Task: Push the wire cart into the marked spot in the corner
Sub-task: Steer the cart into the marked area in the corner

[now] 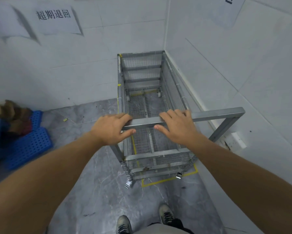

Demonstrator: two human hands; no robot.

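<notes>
A grey wire cart point(142, 76) with mesh sides and small castors stands in the corner, its far end against the back wall and its right side along the right wall. Its square metal handle bar point(216, 114) runs across the near end. My left hand point(110, 129) rests on the bar's left end, fingers over the top and thumb loose below. My right hand point(177, 126) lies on the bar beside it, fingers spread over the top. Yellow floor tape point(168, 179) marks a rectangle under and around the cart; the near line shows just in front of the near castors.
Blue perforated plastic pallets point(29, 142) with cardboard and a dark bundle lie on the floor at the left. White tiled walls carry paper signs point(55, 17). A white socket block point(238, 140) sits low on the right wall. My shoes point(166, 215) stand on grey marbled floor behind the cart.
</notes>
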